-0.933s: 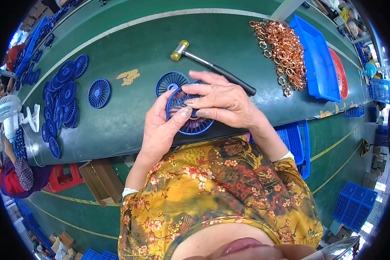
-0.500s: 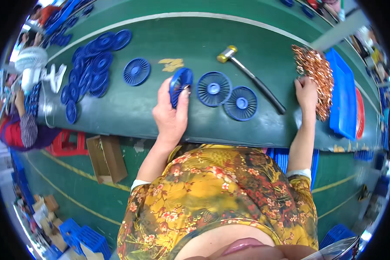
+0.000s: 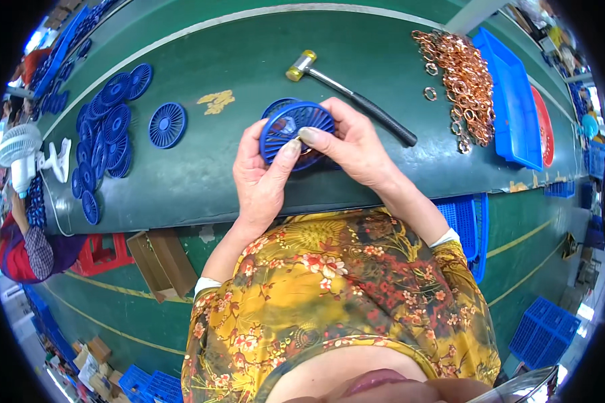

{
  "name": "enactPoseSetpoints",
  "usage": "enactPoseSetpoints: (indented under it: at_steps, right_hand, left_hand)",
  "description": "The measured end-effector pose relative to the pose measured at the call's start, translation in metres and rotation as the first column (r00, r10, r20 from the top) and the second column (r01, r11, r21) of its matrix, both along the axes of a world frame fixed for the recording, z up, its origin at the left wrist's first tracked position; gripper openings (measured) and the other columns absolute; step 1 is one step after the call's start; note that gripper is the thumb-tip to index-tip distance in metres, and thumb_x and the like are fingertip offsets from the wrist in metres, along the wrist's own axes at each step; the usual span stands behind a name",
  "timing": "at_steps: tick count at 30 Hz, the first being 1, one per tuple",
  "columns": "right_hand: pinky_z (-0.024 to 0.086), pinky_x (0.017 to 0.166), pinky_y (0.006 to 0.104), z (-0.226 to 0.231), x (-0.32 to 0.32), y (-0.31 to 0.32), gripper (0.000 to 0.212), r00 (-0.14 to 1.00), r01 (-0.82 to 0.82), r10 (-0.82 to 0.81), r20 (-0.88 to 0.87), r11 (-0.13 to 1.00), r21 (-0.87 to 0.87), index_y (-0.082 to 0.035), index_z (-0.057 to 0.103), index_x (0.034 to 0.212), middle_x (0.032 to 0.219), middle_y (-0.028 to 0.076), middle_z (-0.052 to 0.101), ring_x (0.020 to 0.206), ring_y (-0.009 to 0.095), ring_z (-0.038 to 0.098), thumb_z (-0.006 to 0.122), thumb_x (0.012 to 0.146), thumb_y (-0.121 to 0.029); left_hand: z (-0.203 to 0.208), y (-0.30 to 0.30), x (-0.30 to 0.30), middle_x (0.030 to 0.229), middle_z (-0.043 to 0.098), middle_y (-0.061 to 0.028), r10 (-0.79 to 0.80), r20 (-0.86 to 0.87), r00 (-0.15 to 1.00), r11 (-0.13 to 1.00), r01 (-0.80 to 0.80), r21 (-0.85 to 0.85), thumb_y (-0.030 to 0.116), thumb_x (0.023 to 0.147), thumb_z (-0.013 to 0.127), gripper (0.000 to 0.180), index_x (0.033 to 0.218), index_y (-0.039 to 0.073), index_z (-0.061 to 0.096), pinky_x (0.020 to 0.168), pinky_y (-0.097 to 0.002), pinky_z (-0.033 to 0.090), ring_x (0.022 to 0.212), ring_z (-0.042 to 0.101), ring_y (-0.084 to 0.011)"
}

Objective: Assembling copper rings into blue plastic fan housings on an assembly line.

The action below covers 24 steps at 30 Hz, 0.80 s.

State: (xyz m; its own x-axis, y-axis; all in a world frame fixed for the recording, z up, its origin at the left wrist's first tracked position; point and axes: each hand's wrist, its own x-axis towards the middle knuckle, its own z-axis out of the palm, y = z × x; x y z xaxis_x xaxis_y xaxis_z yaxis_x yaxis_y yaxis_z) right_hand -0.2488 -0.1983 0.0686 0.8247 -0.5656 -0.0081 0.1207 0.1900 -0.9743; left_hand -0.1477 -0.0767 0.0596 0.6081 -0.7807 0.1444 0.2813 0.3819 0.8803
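At the bottom of the frame we see the wearer's yellow and brown flowered shirt [image 3: 336, 289]. Just above it, near the centre of the frame, both hands hold one round blue spoked grille [image 3: 289, 125]. Being round, it has no true long axis; seen at a slant, it looks like an oval whose longer way rises gently from lower left to upper right. Its spoked face is tipped up toward us.

The left hand [image 3: 257, 178] is partly closed on the grille's left edge, fingers behind, thumb across the lower face. The right hand [image 3: 356, 144] grips the right edge likewise, and the two thumb tips nearly meet. A coppery glint shows below them; we cannot tell what it is.

Behind the held grille, another blue grille [image 3: 275, 105] partly shows on the green table [image 3: 208, 171]. Further up, we find a hammer [image 3: 353, 99], yellow-faced head toward the upper left, black handle slanting to the lower right. A lone grille [image 3: 167, 125] lies left of centre, with a heap of grilles [image 3: 107, 127] beyond it. At upper right are copper-coloured rings [image 3: 460, 87], beside a blue tray [image 3: 511, 101]. At far left stands a pale fan [image 3: 20, 146].
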Motion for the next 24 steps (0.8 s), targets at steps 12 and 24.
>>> enactPoseSetpoints:
  at_steps: [12,24]
  right_hand:
    - [0.038,0.099,0.0417,0.001,-0.001,-0.003,0.036,0.987,0.131,-0.125,0.101,0.267,-0.955,-0.016,0.069,0.112,0.121,0.01,0.06,0.108,0.027,0.055,0.073,0.077,-0.021]
    - [0.041,0.084,0.0358,0.007,-0.006,0.008,0.029,0.962,0.17,-0.267,0.053,0.438,-0.883,-0.013,0.073,0.097,0.089,0.002,0.06,0.09,0.021,0.055,0.078,0.07,-0.022]
  left_hand:
    - [-0.008,0.005,0.008,0.109,0.059,-0.0062,-0.088,-0.22,0.971,0.985,0.118,0.125,0.016,0.097,0.056,0.028,0.12,0.002,0.048,0.08,-0.0291,0.053,0.097,0.06,-0.0123]
    - [0.005,0.008,0.005,0.113,0.059,-0.0083,-0.116,-0.254,0.96,0.972,0.163,0.171,0.02,0.099,0.05,0.034,0.126,0.0,0.046,0.081,-0.0299,0.054,0.098,0.061,-0.0135]
